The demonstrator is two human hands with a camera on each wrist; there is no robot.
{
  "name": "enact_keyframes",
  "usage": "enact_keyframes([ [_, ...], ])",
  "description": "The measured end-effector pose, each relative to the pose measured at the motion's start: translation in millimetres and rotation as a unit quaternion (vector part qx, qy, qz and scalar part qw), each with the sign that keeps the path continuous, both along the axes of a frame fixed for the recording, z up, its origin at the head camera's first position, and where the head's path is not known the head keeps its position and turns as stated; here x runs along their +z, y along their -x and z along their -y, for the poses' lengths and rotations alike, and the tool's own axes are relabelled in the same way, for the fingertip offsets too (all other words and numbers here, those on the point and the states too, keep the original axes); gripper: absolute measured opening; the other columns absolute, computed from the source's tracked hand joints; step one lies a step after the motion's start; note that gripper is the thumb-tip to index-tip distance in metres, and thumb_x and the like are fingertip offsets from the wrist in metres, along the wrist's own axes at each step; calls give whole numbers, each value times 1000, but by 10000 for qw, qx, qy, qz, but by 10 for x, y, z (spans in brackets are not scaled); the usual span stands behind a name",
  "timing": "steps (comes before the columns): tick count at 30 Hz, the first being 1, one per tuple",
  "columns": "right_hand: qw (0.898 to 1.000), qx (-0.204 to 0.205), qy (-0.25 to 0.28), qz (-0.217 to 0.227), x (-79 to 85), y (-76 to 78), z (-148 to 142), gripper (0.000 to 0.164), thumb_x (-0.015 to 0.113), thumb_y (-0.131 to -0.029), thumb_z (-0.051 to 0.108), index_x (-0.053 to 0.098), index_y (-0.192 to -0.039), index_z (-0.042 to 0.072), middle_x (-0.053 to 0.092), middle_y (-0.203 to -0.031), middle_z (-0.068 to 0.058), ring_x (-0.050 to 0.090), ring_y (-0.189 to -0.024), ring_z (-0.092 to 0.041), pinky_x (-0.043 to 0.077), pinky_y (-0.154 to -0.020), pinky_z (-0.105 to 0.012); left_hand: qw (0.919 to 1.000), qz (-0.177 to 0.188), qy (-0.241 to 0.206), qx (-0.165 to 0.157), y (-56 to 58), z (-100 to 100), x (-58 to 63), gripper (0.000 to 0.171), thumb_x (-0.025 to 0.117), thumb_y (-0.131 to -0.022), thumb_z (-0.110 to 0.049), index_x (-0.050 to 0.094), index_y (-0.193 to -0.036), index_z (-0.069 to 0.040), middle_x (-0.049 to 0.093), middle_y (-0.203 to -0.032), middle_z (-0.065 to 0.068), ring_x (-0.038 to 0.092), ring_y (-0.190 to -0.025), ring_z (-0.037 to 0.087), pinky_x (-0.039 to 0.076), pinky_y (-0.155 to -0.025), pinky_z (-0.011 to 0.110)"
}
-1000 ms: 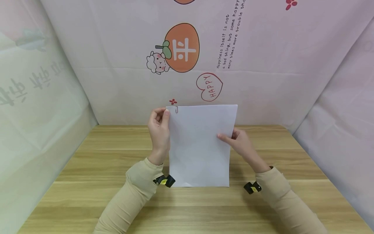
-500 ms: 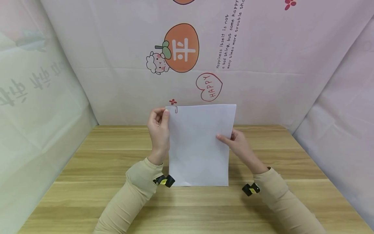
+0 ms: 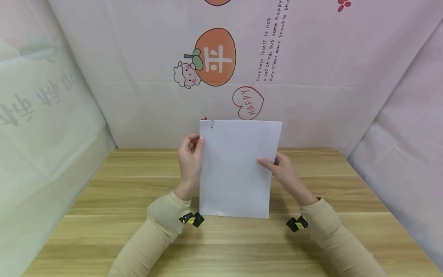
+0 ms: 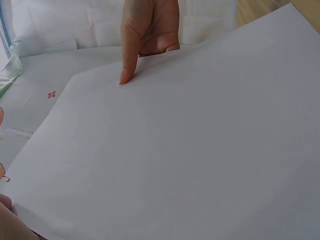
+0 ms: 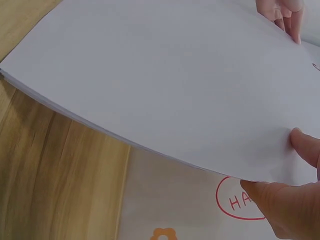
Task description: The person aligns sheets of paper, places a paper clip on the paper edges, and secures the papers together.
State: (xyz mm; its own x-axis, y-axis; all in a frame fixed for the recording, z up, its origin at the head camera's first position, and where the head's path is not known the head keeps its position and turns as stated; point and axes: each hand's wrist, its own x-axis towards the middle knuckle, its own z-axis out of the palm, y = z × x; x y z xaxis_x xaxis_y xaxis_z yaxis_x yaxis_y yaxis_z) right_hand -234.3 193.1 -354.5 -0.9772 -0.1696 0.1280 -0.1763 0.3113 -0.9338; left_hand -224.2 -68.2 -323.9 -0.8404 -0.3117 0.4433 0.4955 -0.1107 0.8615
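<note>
A stack of white paper [image 3: 235,173] is held up above the table, several sheets thick along its edge in the right wrist view. A reddish paper clip [image 3: 212,124] sits on its top edge near the upper left corner. My left hand [image 3: 190,161] pinches the left edge below that corner, thumb in front. On the opposite edge my right hand [image 3: 285,171] grips the paper, its thumb [image 5: 302,145] lying on the front face and its fingers behind. Only part of the left hand [image 4: 12,222] shows in the left wrist view.
A wood-grain table [image 3: 131,234] lies beneath. White printed cloth [image 3: 149,111] rises behind it, and more cloth hangs at the left and right sides. Black wrist cameras [image 3: 192,219] are worn on both beige sleeves.
My left hand has slid down the left edge, away from the corner. The clipped corner has risen slightly and the stack sits straighter. The right hand has barely moved.
</note>
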Motion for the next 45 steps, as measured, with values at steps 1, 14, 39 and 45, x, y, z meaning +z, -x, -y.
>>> enact_keyframes([
  [1, 10000, 8, 14, 0, 2, 2, -2, 49, 63, -91, 35, 54, -124, 0, 63, -116, -21, 66, -88, -7, 54, -75, -26, 10000, 34, 67, -11, -3, 3, -15, 18, 57, -94, -7, 57, -105, 7, 62, -100, 16, 57, -86, 16, 48, -75, 21],
  [14, 10000, -17, -27, 12, 10, 14, -5, 49, 63, -91, 36, 54, -123, 0, 63, -116, -20, 65, -89, -8, 53, -75, -25, 9970, 395, 620, -234, 5, 63, -203, 15, 56, -94, -5, 60, -101, 6, 62, -100, 18, 56, -85, 16, 47, -73, 22],
  [39, 9998, -129, -167, 37, -10, 31, -19, 52, 62, -91, 37, 52, -127, 1, 61, -121, -19, 62, -94, -9, 51, -78, -22, 9758, 1070, 1831, -526, -29, 217, -446, 17, 60, -93, -11, 65, -98, 5, 64, -93, 20, 55, -81, 22, 44, -67, 19],
  [45, 9996, -139, -235, 25, -9, 32, -32, 52, 61, -91, 37, 52, -127, 1, 61, -120, -19, 61, -93, -9, 50, -77, -21, 9665, 1153, 2228, -548, -36, 253, -480, 15, 60, -93, -12, 66, -94, 2, 64, -88, 14, 55, -78, 18, 47, -64, 22],
])
